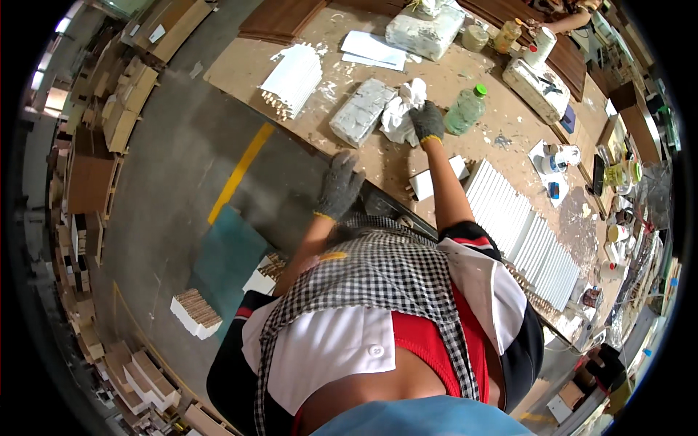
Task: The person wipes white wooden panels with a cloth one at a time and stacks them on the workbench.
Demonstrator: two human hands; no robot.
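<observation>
Left fingers (339, 185) spread; right fingers (426, 120) grip cloth (401, 109).

Rag (402, 109) between block (361, 111) and bottle (464, 110)

Both hands wear dark grey knit gloves with yellow cuffs. The left hand (339, 185) sits at about eleven o'clock from the chest, fingers spread and blurred, forearm bare and bent. The right hand (427, 121) reaches further out toward twelve o'clock, arm nearly straight, fingers curled downward.
</observation>
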